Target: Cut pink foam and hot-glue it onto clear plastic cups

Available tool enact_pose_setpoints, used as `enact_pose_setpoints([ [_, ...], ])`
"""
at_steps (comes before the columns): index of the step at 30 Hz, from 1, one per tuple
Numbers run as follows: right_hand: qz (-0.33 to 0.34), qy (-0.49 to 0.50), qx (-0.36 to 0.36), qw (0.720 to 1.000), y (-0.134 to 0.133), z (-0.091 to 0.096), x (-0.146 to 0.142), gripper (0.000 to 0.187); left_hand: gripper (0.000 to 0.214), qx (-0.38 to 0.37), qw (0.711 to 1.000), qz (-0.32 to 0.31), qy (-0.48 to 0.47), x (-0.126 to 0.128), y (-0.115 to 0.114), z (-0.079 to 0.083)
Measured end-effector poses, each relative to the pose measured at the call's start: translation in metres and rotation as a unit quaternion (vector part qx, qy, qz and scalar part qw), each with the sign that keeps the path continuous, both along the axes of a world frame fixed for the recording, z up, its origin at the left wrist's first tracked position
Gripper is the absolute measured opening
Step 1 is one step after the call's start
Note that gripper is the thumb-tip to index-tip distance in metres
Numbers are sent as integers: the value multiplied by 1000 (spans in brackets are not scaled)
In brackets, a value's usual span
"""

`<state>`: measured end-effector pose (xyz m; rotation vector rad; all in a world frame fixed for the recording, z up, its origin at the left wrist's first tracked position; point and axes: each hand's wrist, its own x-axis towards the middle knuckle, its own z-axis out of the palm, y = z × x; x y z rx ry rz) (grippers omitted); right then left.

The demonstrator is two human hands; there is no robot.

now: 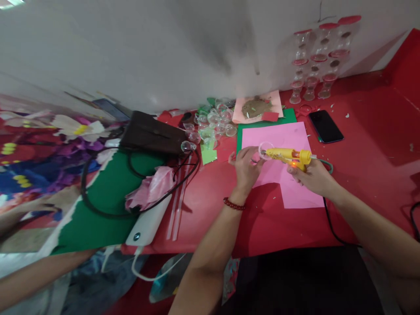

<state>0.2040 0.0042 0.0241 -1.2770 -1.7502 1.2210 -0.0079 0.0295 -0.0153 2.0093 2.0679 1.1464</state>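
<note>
My right hand (306,175) is wrapped round a yellow hot glue gun (285,154) with a glowing orange light. Its nozzle points left, at the rim of a small clear plastic cup (266,145). The fingers of my left hand (247,164) pinch that cup, whose round rim looks pinkish; the nozzle tip overlaps it in view, and I cannot tell whether they touch. Both hands are above a pink paper sheet (297,188), which lies partly on a green sheet (288,116). A glue stick end sticks out of the gun's back.
Clear plastic cups (219,118) are heaped near the wall, beside pink paper bearing brown material (256,107). Stacked cup towers (310,83) stand at the back right, near a phone (326,126). Left are a dark bag (151,133), a white power bank (149,223) and another person's arms (39,271).
</note>
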Motion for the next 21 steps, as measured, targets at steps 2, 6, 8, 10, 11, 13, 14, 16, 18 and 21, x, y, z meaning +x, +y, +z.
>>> enact_pose_setpoints([
  [2, 1, -5, -2, 1000, 0, -1, 0, 48, 27, 0, 1000, -5, 2, 0, -1, -1],
  [6, -9, -18, 12, 1000, 0, 0, 1, 49, 27, -1, 1000, -7, 11, 0, -1, -3],
  [8, -10, -18, 11, 1000, 0, 1, 0, 48, 27, 2, 1000, -8, 12, 0, -1, -3],
  [10, -7, -17, 3, 1000, 0, 0, 0, 47, 27, 4, 1000, -8, 8, 0, -1, -4],
  [11, -4, -17, -1, 1000, 1, 0, 0, 47, 27, 4, 1000, -8, 7, 0, -1, -4],
  [13, -1, -16, -5, 1000, 1, -1, 1, 46, 25, 3, 1000, -7, 5, 0, 0, -3],
  [14, 0, -16, -7, 1000, 1, -1, 1, 45, 24, 3, 1000, -6, 5, 0, 0, -3],
  [16, -1, -17, -7, 1000, 1, 0, 1, 44, 23, 4, 1000, -3, 3, -1, 0, -2],
  [18, -4, -16, -4, 1000, 1, 1, 1, 44, 23, 5, 1000, 0, 2, -1, 0, -2],
  [21, -4, -10, -3, 1000, 0, 1, 0, 45, 24, 4, 1000, 0, 4, -1, 0, -1],
])
